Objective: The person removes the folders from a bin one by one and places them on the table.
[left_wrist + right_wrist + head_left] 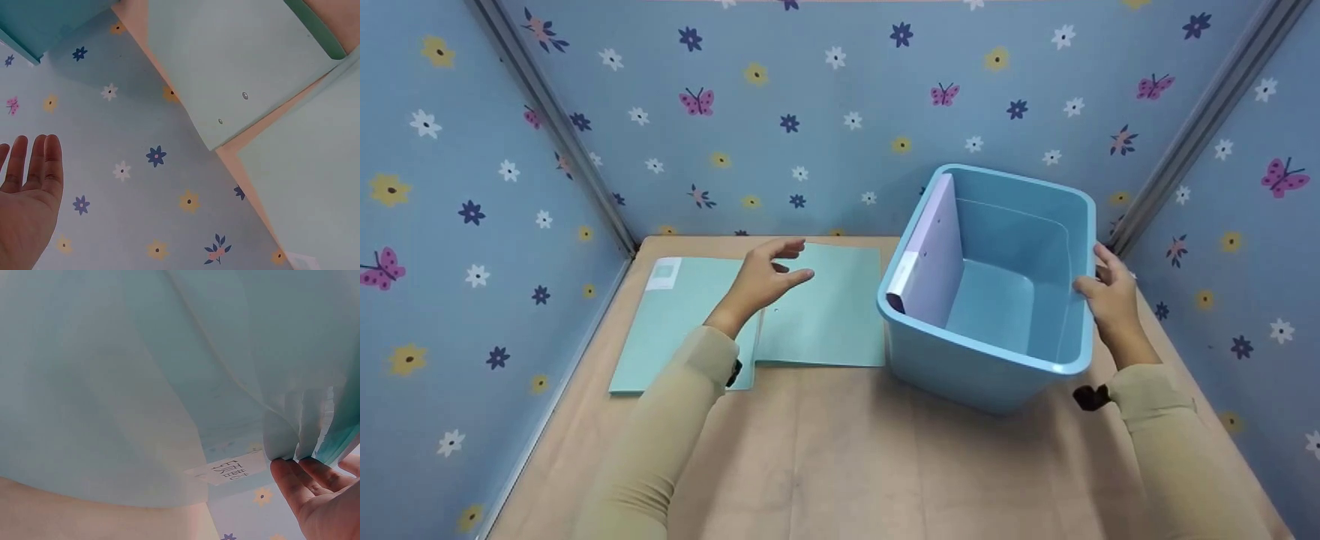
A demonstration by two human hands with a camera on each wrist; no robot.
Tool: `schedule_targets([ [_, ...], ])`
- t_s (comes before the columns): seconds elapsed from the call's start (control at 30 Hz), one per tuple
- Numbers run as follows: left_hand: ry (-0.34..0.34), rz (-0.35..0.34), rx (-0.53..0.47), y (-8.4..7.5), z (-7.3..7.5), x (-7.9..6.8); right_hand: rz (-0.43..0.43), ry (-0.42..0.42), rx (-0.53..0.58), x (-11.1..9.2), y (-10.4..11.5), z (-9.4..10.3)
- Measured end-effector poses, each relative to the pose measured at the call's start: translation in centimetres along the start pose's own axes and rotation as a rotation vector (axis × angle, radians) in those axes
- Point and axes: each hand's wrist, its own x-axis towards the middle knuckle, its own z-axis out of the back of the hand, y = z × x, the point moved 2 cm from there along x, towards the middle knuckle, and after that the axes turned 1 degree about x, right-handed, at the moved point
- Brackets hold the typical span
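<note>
My right hand (1110, 296) grips the right rim of a light blue plastic bin (986, 349), thumb over the edge and fingers on the outer wall. In the right wrist view, the fingertips (287, 464) press against the bin's outside near a white label (236, 469). A lilac binder (937, 240) with a white spine label stands on edge inside, along the bin's left wall. My left hand (765, 274) is raised above two mint green folders, its fingers apart and holding nothing. The left folder (682, 330) carries a white label; the right folder (829, 315) lies beside it.
A beige cloth-like surface (825, 450) runs in front of the folders and bin. Blue flowered panels (825, 112) rise at the back and both sides, joined by grey corner posts (559, 120). The bin stands close to the back panel and right of the folders.
</note>
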Motion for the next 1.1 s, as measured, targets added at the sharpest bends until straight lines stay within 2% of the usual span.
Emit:
schedule_targets([
  [0.43,0.035,-0.014,-0.009,-1.8,-2.0,1.2,-0.019,-0.009,0.007,0.2,-0.1,0.0],
  [0.73,0.062,-0.062,-0.022,-3.2,-3.2,2.2,-0.028,-0.011,-0.024,0.2,-0.2,0.0],
  [1.1,0.088,-0.074,-0.039,-4.6,-4.6,3.1,-0.025,-0.008,0.009,0.2,-0.2,-0.1],
])
